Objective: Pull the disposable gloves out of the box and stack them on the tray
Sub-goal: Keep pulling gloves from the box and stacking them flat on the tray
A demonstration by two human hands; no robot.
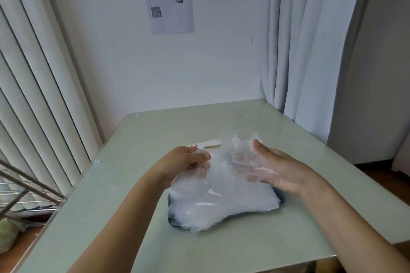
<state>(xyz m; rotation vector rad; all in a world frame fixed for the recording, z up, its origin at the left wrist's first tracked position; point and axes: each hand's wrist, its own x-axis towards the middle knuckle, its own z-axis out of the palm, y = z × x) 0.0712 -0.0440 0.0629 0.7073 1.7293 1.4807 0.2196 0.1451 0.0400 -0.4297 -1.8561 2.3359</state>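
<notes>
I see a clear glove held up just above the tray.
The left hand pinches the glove's edge with curled fingers, and the right hand lies flat and spread against it. A pile of gloves covers the tray, and the box peeks out just behind it on the table.

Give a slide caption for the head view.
Left hand grips and right hand supports a clear glove above the stack on the dark tray.

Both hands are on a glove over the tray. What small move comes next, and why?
Probably lower the glove onto the pile: the left hand pinches its edge, the right hand lies flat against it, directly above the tray.
</notes>
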